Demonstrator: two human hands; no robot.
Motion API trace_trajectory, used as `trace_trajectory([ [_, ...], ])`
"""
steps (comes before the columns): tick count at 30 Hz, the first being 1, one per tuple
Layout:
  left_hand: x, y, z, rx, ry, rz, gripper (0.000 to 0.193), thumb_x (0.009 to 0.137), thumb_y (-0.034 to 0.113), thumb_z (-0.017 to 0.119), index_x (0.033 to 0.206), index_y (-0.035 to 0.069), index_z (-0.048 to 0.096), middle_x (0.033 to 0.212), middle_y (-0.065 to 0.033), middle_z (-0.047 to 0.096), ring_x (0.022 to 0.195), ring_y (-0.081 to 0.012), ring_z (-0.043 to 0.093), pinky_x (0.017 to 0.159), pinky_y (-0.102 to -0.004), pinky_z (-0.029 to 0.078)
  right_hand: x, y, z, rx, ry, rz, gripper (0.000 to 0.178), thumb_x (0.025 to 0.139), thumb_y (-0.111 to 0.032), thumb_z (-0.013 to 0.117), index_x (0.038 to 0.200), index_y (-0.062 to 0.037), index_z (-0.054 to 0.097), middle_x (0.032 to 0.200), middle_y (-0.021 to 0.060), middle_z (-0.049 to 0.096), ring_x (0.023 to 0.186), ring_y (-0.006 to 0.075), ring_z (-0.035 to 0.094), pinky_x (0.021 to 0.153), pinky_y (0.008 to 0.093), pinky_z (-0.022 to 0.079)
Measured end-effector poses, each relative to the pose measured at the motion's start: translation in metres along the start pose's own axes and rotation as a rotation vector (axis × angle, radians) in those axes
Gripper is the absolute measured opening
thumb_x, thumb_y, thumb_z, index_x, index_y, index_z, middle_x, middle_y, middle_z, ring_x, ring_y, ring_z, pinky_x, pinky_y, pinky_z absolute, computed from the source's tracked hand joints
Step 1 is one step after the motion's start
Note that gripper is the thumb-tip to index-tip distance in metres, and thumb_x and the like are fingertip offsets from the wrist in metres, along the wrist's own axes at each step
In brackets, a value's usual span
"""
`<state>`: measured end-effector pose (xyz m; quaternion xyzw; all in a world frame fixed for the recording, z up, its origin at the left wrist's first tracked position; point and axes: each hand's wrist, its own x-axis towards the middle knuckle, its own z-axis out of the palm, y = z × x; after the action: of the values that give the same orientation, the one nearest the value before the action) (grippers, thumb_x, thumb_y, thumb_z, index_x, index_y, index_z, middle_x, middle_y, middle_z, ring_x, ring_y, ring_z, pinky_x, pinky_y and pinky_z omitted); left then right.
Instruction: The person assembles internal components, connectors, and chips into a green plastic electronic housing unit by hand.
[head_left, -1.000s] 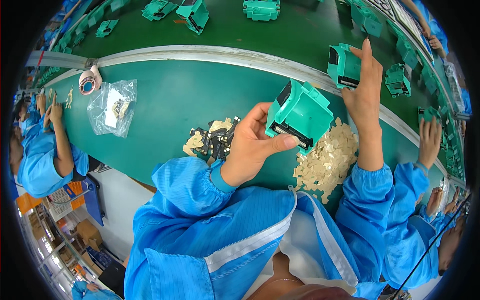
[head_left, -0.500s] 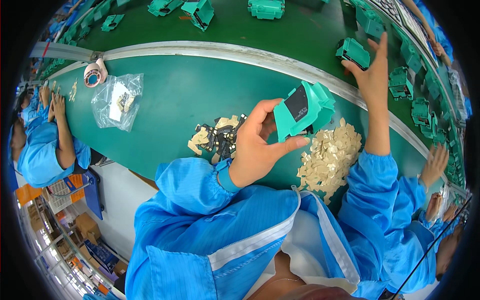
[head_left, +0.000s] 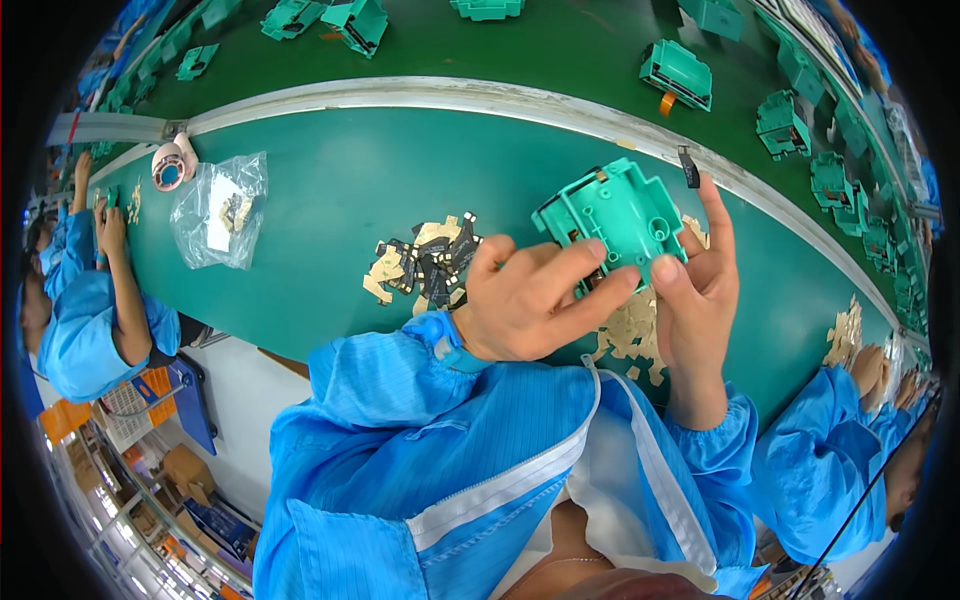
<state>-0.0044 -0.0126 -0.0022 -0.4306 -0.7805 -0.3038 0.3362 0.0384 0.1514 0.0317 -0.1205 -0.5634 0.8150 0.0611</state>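
Note:
A green plastic housing (head_left: 628,205) is held above the green table, its hollow inner side with round bosses facing up. My left hand (head_left: 530,300) grips it from the left, fingers closed on its lower edge. On the other side my right hand (head_left: 700,300) has its thumb against the lower right corner. The right index finger stretches upward, with a small thin black sticker (head_left: 688,167) at its tip. Beside my left hand lies a pile of black stickers and tan backing pieces (head_left: 425,262). A heap of tan paper pieces (head_left: 632,335) is partly hidden beneath the housing and right hand.
Beyond a pale metal rail (head_left: 400,92), several green housings (head_left: 676,75) sit on a dark green belt. A clear plastic bag (head_left: 220,212) and a tape roll (head_left: 172,168) lie at the left. Co-workers in blue (head_left: 90,330) work at both sides, another tan pile (head_left: 845,330) by the right one.
My right hand has come back from over the belt to the housing. The housing has turned, so its hollow side shows instead of its dark-labelled face. My left hand keeps hold of it.

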Motion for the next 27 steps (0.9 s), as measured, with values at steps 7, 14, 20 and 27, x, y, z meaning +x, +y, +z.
trace_trajectory([
  [7,-0.014,-0.004,0.013,-0.316,0.152,-0.242,0.081,0.063,0.001,0.072,0.134,0.013,0.035,0.129,-0.0180,0.035,0.090,-0.0257,0.056,0.078,-0.0367,0.044,-0.001,0.005,-0.007,0.190,0.069,-0.053,0.085,0.077,0.006,0.062,0.144,-0.0071,0.012,0.117,0.0183,0.054,0.104,0.0227,0.056,0.087,0.0358,0.048],
  [14,-0.007,0.008,0.011,-1.323,-0.122,-0.884,0.094,0.070,0.018,0.079,0.139,0.001,0.018,0.136,-0.0164,0.032,0.123,-0.0293,0.040,0.100,-0.0427,0.034,-0.001,0.020,-0.009,0.159,0.058,-0.164,0.090,0.076,0.007,0.063,0.145,-0.0084,0.007,0.118,0.0151,0.053,0.108,0.0224,0.054,0.088,0.0365,0.048],
  [20,-0.004,-0.001,0.006,-1.405,-0.076,-0.961,0.087,0.074,0.023,0.076,0.139,0.002,0.021,0.131,-0.0139,0.039,0.122,-0.0249,0.040,0.100,-0.0380,0.034,-0.002,0.029,-0.010,0.149,-0.009,-0.146,0.094,0.075,0.005,0.066,0.145,-0.0090,0.005,0.118,0.0160,0.053,0.108,0.0221,0.055,0.088,0.0361,0.049],
  [27,0.002,0.003,0.007,-1.523,-0.009,-1.060,0.091,0.070,0.018,0.079,0.139,0.004,0.022,0.125,-0.0137,0.043,0.118,-0.0223,0.042,0.098,-0.0356,0.036,0.003,0.022,-0.016,0.124,-0.030,-0.125,0.097,0.073,0.001,0.069,0.145,-0.0088,0.005,0.113,0.0145,0.056,0.105,0.0226,0.057,0.089,0.0354,0.048],
])
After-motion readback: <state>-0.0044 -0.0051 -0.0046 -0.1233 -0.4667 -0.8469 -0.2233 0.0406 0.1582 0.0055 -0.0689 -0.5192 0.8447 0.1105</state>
